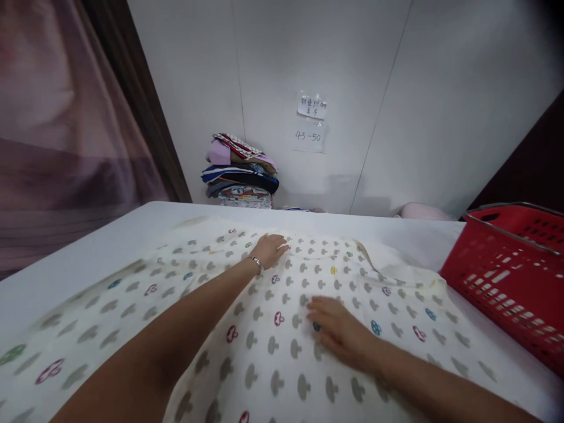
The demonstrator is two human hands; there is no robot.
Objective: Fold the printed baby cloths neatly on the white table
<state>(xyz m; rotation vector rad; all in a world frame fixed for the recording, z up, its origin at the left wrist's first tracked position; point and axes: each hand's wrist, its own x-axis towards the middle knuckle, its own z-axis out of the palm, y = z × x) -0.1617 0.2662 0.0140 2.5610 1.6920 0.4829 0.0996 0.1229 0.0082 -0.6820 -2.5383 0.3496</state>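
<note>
A cream cloth (273, 343) printed with grey and coloured mushrooms lies spread over the white table, with a fold along its middle and a ruffled edge at the right. My left hand (268, 251), with a bracelet at its wrist, rests flat on the cloth toward the far side, fingers pointing right. Nearer to me, my right hand (337, 330) lies over the cloth's middle, fingers stretched out to the left and slightly blurred. Neither hand grips anything that I can see.
A red plastic basket (506, 276) with a metal handle stands at the table's right. Behind the far table edge (308, 215) rises a stack of folded clothes (241, 170). Two paper notes (311, 120) are taped to the wall. A pinkish curtain (66, 135) hangs at the left.
</note>
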